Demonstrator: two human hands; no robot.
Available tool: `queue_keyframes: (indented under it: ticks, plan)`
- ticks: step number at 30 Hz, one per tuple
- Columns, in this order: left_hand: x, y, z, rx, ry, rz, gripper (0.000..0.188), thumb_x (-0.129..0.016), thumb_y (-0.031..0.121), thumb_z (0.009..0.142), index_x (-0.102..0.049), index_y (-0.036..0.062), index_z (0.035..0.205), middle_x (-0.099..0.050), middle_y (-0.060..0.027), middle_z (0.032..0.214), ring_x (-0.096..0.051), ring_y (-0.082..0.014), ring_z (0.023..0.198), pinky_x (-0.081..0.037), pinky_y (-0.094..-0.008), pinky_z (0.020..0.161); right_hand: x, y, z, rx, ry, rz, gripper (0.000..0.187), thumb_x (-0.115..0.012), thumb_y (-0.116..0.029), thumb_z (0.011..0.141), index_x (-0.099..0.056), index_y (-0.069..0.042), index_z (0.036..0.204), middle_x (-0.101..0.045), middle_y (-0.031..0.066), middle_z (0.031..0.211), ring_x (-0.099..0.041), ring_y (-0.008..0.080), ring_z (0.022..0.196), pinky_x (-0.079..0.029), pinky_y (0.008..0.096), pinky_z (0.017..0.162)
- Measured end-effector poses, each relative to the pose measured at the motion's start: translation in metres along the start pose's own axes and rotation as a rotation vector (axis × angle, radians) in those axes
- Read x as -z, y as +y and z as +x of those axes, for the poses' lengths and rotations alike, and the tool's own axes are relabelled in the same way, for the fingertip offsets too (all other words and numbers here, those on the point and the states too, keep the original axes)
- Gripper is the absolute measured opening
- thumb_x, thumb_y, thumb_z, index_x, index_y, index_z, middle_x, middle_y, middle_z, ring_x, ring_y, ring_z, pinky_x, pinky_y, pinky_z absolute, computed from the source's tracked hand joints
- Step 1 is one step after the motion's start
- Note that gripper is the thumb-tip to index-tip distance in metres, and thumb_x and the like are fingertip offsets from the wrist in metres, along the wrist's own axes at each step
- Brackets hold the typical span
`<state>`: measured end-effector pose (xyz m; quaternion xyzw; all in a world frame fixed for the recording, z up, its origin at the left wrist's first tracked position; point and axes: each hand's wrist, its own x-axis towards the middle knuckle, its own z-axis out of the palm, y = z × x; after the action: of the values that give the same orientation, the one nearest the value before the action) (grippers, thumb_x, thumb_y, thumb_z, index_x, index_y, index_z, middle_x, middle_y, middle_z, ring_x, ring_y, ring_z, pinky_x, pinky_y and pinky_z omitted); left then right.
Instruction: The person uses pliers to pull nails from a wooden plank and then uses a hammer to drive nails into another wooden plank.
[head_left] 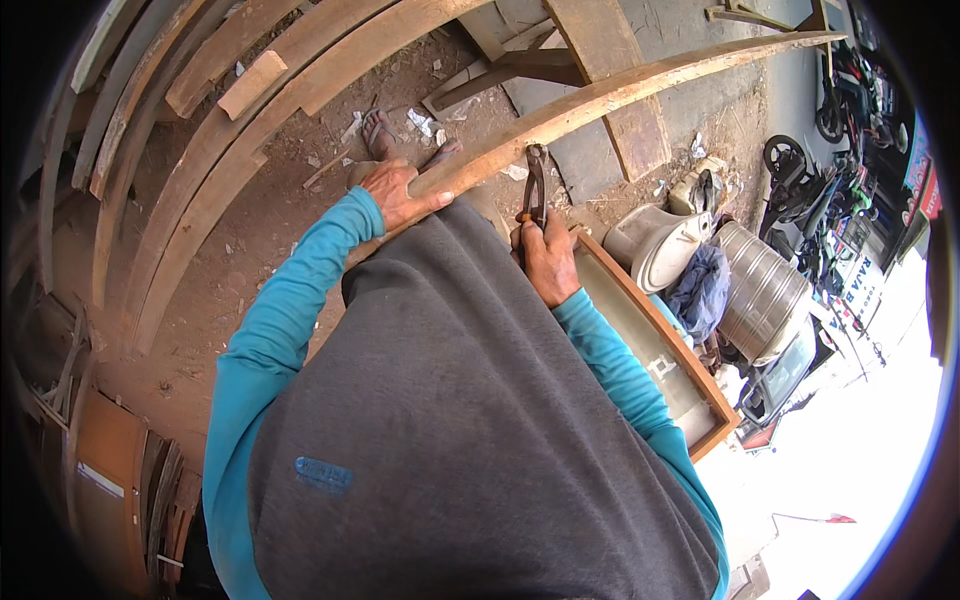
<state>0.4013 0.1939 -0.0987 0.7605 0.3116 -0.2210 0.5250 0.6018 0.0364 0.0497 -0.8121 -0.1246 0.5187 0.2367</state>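
Observation:
A long wooden plank (620, 97) runs from beside my waist up to the far right, its edge turned toward me. My left hand (398, 194) is closed round its near end, with the thumb pressed along the wood. In my right hand (550, 262) is a pair of dark metal pincers (537, 178) with orange on the handles. Their rounded jaws touch the near edge of the plank; whether a nail sits between them is too small to tell.
Several planks (200, 190) stand along the left. A wooden bench or trestle (615, 55) lies beyond the plank. On the right are a wood-framed panel (650, 345), a pale bucket (640, 240), a metal drum (762, 290), a bundled plastic bag (700, 285) and parked motorcycles (825, 195).

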Motion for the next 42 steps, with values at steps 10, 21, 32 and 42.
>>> queue_keyframes:
  ticks: [10,21,32,42]
  plan:
    - [-0.014,0.008,0.003,0.004,0.337,-0.182,0.077,-0.064,0.073,0.087,-0.073,-0.0027,0.099,-0.066,-0.0222,0.102,-0.064,-0.0323,0.096,-0.05,-0.044,0.088,-0.01,0.062,-0.008,0.26,0.129,-0.137,0.024,-0.051,-0.017,0.101,-0.052,0.0,0.117,-0.061,0.0216,0.084,-0.061,0.0361,0.076,-0.048,0.046,0.069]
    - [-0.005,0.1,-0.016,0.041,0.232,-1.229,0.035,-0.074,0.042,0.095,-0.075,0.007,0.097,-0.067,0.0029,0.083,-0.053,-0.0035,0.071,-0.043,-0.02,0.065,0.003,0.046,-0.035,0.409,-0.155,-0.402,0.037,-0.061,-0.019,0.096,-0.049,-0.002,0.127,-0.062,0.0272,0.102,-0.063,0.0487,0.089,-0.051,0.0534,0.076]
    - [0.003,0.045,-0.01,-0.187,0.173,-1.75,0.026,-0.067,0.034,0.101,-0.065,0.009,0.095,-0.061,0.0001,0.087,-0.059,-0.0114,0.078,-0.047,-0.026,0.066,0.045,0.015,-0.019,0.046,-0.42,0.051,0.049,-0.048,-0.019,0.099,-0.048,0.004,0.143,-0.069,0.0177,0.113,-0.072,0.0268,0.104,-0.058,0.04,0.089]
    - [-0.006,-0.033,0.002,-0.087,0.254,-0.567,0.058,-0.053,0.049,0.104,-0.07,-0.0056,0.11,-0.068,-0.0151,0.1,-0.066,-0.0246,0.097,-0.052,-0.0371,0.084,0.072,-0.016,0.016,-0.269,-0.426,0.277,0.049,-0.043,-0.007,0.095,-0.042,0.009,0.141,-0.067,0.0254,0.117,-0.073,0.0348,0.098,-0.063,0.0431,0.084]
